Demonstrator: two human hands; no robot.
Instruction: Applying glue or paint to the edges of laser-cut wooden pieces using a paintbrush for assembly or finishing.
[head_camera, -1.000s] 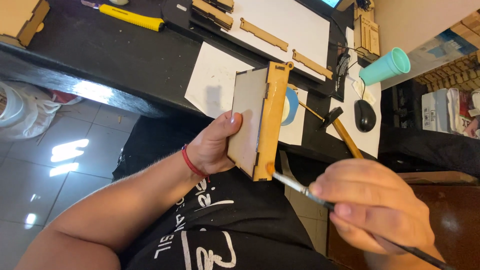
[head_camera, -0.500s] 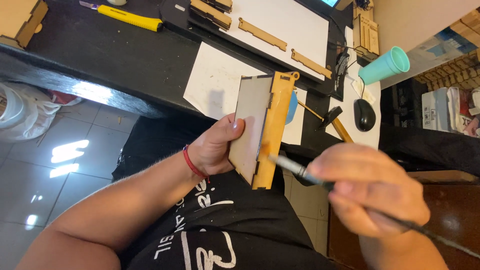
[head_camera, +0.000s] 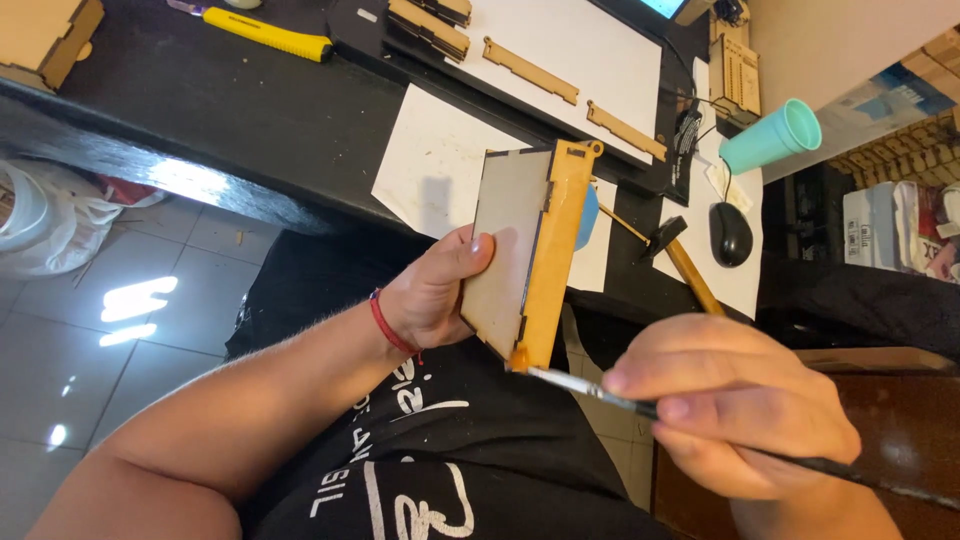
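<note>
Black desk (head_camera: 250, 110) up top with white sheets, a hammer (head_camera: 680, 255), a mouse (head_camera: 730, 232), a teal cup (head_camera: 770, 137). Below that, wooden panel assembly (head_camera: 520, 255) held up over the lap, long axis running near-vertical, tilted slightly. Left hand (head_camera: 430, 295) clamped on its left face, thumb across the grey board. Right hand (head_camera: 740, 415) lower right, pinched shut on a thin paintbrush (head_camera: 600, 390), bristle tip touching the panel's bottom corner. Hands apart.

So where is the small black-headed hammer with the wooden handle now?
In the head view, the small black-headed hammer with the wooden handle lies on the black desk, right of the held wooden panel and just left of the black computer mouse.
</note>
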